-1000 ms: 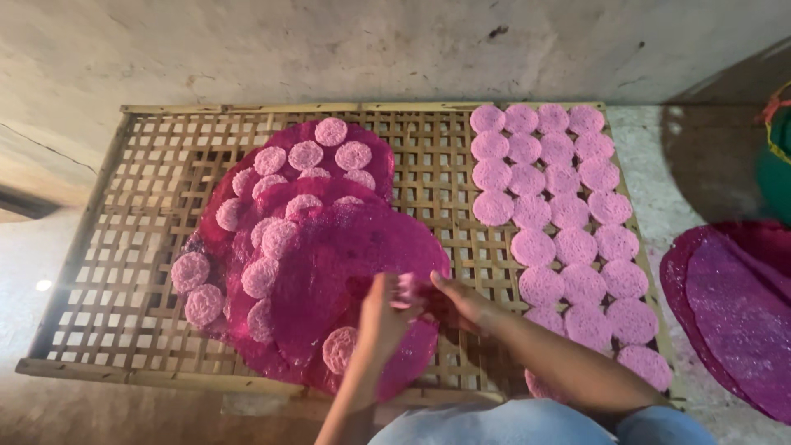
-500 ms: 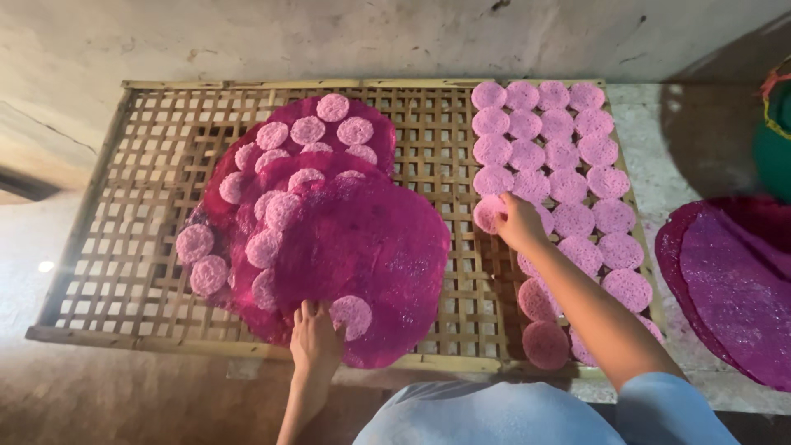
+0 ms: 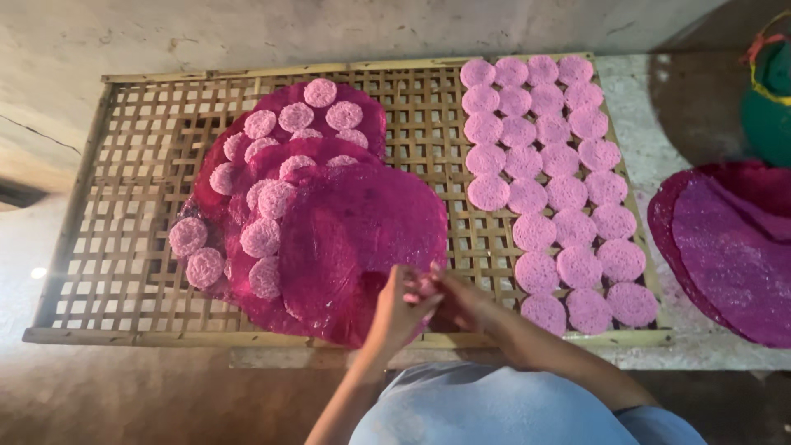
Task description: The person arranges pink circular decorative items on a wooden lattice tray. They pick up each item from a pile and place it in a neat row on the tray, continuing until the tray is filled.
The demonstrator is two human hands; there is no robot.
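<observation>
- We see the bamboo lattice rack (image 3: 124,206) lying flat on the floor; we use it as the landmark.
- Left hand (image 3: 397,303) and right hand (image 3: 457,298) meet at the rack's near edge, about mid-length, fingers touching each other.
- Both hands pinch a small pink disc (image 3: 422,286) between them. It is mostly hidden by the fingers, so we cannot tell which hand carries it.
- The hands sit over the near rim of the top large magenta sheet (image 3: 354,239), which lies on the rack's middle.
- More large magenta sheets are stacked under it, overlapping toward the rack's far left.
- Loose small pink discs (image 3: 262,237) lie on those sheets along their left and far edges; two sit at the left edge, near the bare lattice.
- On the rack's right part, a grid of small pink discs (image 3: 552,189) lies in neat rows, touching one another, from far edge to near edge.
- Off the rack to the right, a second pile of magenta sheets (image 3: 729,247) rests on the floor.
- Beyond that pile, a green container (image 3: 770,99) is partly cut by the frame.
</observation>
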